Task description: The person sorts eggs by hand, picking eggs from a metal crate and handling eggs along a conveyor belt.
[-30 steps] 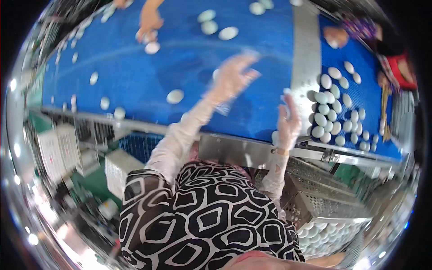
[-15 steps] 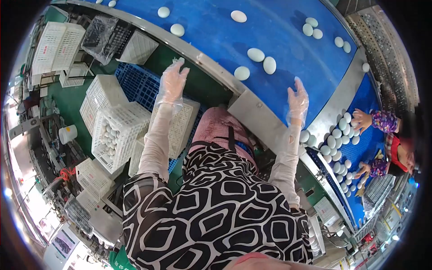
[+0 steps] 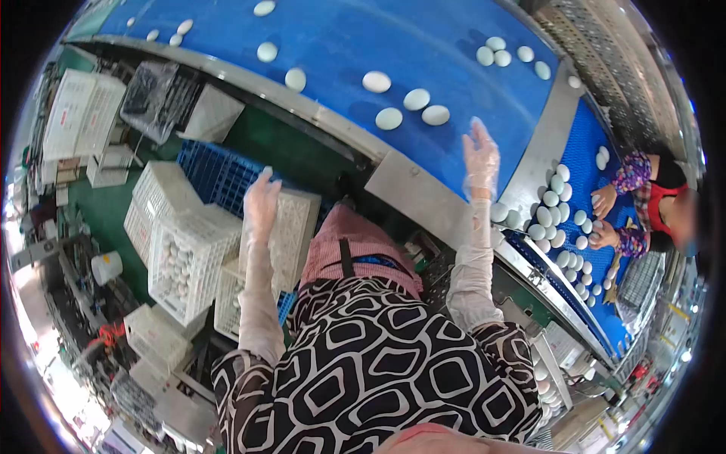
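Note:
My right hand, in a thin clear glove, reaches over the near edge of the blue conveyor belt. Its fingers are stretched out and hold nothing. Closest to it on the belt is a pale egg, with two more pale eggs and a whiter egg just left of it. Off the belt, my left hand hangs above a white plastic crate. It is gloved too, its fingers extended, with a loose glove tip showing and nothing visible in them.
A white crate of eggs stands among other crates at the left, beside a blue crate. Metal plates edge the belt. At the right, a co-worker's hands touch eggs on a lower blue belt.
My left hand has moved down and left, away from the belt edge. The whiter egg sits nearer the group of three. The co-worker's hands have come closer together. The view has shifted.

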Action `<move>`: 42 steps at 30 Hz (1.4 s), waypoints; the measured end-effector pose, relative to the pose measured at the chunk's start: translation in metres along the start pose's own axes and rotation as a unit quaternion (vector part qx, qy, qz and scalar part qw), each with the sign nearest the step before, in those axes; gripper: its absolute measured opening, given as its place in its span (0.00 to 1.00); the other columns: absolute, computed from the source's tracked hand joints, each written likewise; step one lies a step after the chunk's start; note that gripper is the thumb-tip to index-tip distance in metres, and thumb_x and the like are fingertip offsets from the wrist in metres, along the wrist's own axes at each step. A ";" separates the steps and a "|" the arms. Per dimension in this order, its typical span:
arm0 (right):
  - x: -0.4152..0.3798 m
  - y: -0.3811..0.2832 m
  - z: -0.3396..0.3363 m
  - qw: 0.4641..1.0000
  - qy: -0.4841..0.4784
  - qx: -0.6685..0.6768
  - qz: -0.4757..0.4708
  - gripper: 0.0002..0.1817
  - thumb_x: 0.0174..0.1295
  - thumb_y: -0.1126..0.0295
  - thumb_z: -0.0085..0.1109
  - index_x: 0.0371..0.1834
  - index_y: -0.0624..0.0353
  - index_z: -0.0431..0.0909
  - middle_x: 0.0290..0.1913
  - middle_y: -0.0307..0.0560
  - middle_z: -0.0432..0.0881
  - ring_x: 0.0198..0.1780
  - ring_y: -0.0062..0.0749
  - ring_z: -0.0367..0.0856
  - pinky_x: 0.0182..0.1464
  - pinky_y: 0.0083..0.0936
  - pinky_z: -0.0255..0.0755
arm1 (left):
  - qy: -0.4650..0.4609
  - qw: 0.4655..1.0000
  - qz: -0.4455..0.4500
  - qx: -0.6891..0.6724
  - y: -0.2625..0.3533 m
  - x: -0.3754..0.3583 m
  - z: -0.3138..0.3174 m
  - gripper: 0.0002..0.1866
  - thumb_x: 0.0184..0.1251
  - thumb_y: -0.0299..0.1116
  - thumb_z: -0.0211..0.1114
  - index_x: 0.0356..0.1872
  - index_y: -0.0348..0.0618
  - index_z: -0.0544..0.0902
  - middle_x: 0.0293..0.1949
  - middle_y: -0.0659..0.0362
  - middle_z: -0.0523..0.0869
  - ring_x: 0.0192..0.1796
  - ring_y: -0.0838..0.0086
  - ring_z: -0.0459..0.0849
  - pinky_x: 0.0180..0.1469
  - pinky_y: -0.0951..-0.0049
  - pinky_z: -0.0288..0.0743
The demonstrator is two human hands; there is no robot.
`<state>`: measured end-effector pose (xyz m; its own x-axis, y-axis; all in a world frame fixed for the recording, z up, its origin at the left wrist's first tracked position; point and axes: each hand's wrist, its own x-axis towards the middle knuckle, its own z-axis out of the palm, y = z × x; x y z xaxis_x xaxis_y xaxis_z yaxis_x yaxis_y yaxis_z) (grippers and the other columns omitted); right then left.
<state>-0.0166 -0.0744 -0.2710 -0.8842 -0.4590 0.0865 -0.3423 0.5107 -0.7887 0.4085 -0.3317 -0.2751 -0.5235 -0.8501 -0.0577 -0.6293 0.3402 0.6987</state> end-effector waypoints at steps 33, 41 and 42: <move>0.042 -0.073 0.057 0.947 -0.180 -0.129 0.234 0.29 0.53 0.61 0.70 0.62 0.48 0.85 0.50 0.47 0.91 0.49 0.46 0.90 0.52 0.42 0.82 | -0.443 0.820 0.325 0.158 0.129 0.375 0.066 0.31 0.51 0.24 0.74 0.62 0.30 0.84 0.46 0.43 0.90 0.44 0.53 0.87 0.51 0.58 0.80; -0.174 -0.230 -0.077 0.906 0.223 0.288 0.215 0.35 0.53 0.64 0.73 0.70 0.50 0.81 0.49 0.45 0.88 0.49 0.31 0.86 0.51 0.27 0.80 | -0.566 0.811 0.146 -0.018 0.181 0.312 0.092 0.29 0.50 0.21 0.74 0.59 0.32 0.84 0.36 0.57 0.84 0.25 0.75 0.77 0.24 0.74 0.73; -0.210 -0.238 -0.086 0.897 0.290 0.278 0.185 0.35 0.53 0.65 0.73 0.69 0.50 0.81 0.49 0.43 0.88 0.50 0.29 0.85 0.56 0.29 0.78 | -0.601 0.778 0.175 -0.050 0.221 0.272 0.088 0.27 0.56 0.21 0.71 0.60 0.33 0.84 0.38 0.58 0.84 0.26 0.74 0.78 0.25 0.73 0.74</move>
<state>0.2234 -0.0369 -0.0494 -0.9763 0.2054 -0.0687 0.0775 0.0353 -0.9964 0.0762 -0.4526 -0.1995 -0.8500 0.2982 -0.4343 -0.3107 0.3820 0.8704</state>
